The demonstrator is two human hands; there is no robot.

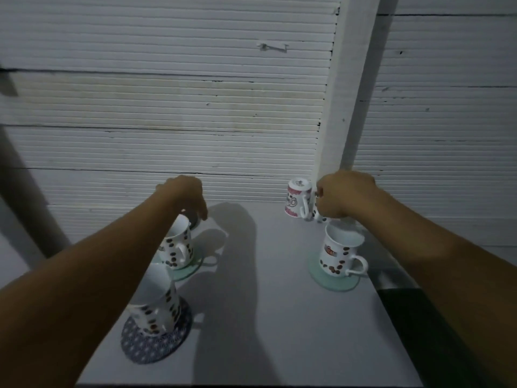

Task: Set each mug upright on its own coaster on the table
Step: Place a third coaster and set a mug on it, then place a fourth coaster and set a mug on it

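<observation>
Three mugs upright on coasters, right hand (340,198) pinching inverted pink mug (298,200) handle, left hand (186,196) grip unclear.

The left hand (184,196) hangs over the far left of the tabletop (268,303), and its fingers cover something dark and rounded there; I cannot tell what it is. The left forearm crosses the front left mug (156,309) and hides part of its rim. The right hand (345,196) is curled over a small object just beside the upside-down pink mug (298,198); only a spotted edge shows, so its shape and the grip stay unclear. The tabletop's near edge and both elbows are cut off by the frame.
</observation>
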